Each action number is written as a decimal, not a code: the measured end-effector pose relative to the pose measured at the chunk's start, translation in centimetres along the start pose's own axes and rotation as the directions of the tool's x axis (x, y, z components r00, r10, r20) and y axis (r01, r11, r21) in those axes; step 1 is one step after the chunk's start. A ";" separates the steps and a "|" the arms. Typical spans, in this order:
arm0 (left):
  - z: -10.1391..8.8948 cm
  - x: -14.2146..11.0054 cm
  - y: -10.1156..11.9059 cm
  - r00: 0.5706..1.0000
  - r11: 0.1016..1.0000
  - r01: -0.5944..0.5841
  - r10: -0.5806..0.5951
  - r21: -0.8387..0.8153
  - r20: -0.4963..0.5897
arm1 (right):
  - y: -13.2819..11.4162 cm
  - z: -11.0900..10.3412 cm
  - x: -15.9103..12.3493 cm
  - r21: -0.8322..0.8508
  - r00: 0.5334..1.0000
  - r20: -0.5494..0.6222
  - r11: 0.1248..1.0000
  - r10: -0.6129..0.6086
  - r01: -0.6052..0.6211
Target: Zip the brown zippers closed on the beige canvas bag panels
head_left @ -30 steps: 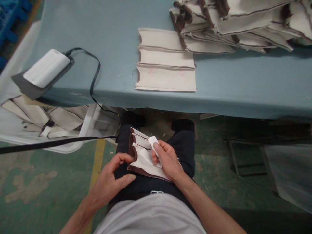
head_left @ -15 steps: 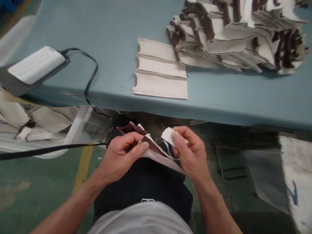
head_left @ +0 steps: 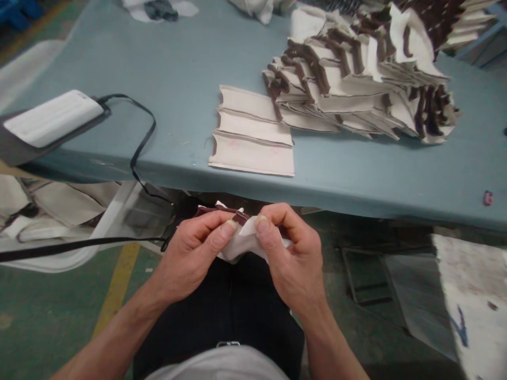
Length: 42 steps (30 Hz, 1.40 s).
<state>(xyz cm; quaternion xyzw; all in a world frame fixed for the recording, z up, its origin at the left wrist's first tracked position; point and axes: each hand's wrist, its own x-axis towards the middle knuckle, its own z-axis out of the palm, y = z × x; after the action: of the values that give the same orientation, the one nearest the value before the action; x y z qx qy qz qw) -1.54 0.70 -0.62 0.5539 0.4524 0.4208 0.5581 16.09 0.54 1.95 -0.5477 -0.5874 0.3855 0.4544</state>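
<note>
Above my lap, both hands pinch one folded fabric piece (head_left: 237,244), cream with a dark brown edge. My left hand (head_left: 196,253) grips its left side between thumb and fingers. My right hand (head_left: 293,253) holds the right side, its thumb pressing a small white tab (head_left: 249,227) against the fabric. Most of the piece is hidden behind my fingers. On the blue table (head_left: 166,68) just beyond lies a flat cream pleated piece (head_left: 253,132).
A large heap of cream and brown fabric pieces (head_left: 364,79) fills the table's back right. A white device on a grey pad (head_left: 51,119) with a black strap (head_left: 138,142) sits at the left edge. More fabric lies in a bin (head_left: 59,216) below left.
My hands rose from my lap and came together. The left hand took hold of the fabric piece, and the right thumb brought the white tab down onto it. The view tilted up.
</note>
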 end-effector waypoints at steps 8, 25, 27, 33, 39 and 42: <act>0.1 0.4 -0.5 0.998 0.999 0.036 -0.035 0.008 -0.049 | -0.8 -0.3 0.6 0.037 0.994 -0.072 0.996 0.080 -0.078; 0.4 -0.1 0.1 0.995 0.992 0.072 -0.065 0.101 -0.071 | 0.3 0.6 0.9 0.001 0.954 0.080 0.957 0.288 -0.289; 0.4 -0.1 0.0 0.995 0.993 0.078 -0.071 0.093 -0.068 | 0.4 0.5 1.1 0.012 0.948 0.107 0.953 0.301 -0.304; -0.1 0.1 -0.6 0.997 0.994 0.062 -0.058 0.086 -0.054 | 0.5 0.2 1.7 0.078 0.914 0.227 0.929 0.337 -0.362; -0.3 -0.2 -1.9 0.993 0.994 0.098 -0.100 -0.037 -0.058 | 0.4 0.5 1.9 -0.055 0.937 0.175 0.953 0.302 -0.297; -0.3 -0.3 -2.7 0.989 0.985 0.126 -0.134 -0.120 -0.064 | 0.4 0.8 1.9 -0.024 0.931 0.203 0.952 0.303 -0.305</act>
<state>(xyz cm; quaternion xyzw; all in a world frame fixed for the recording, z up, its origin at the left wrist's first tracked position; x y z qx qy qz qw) -2.01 0.37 -3.25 0.4745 0.4823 0.4287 0.5987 15.50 2.54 1.53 -0.5878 -0.5376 0.5074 0.3288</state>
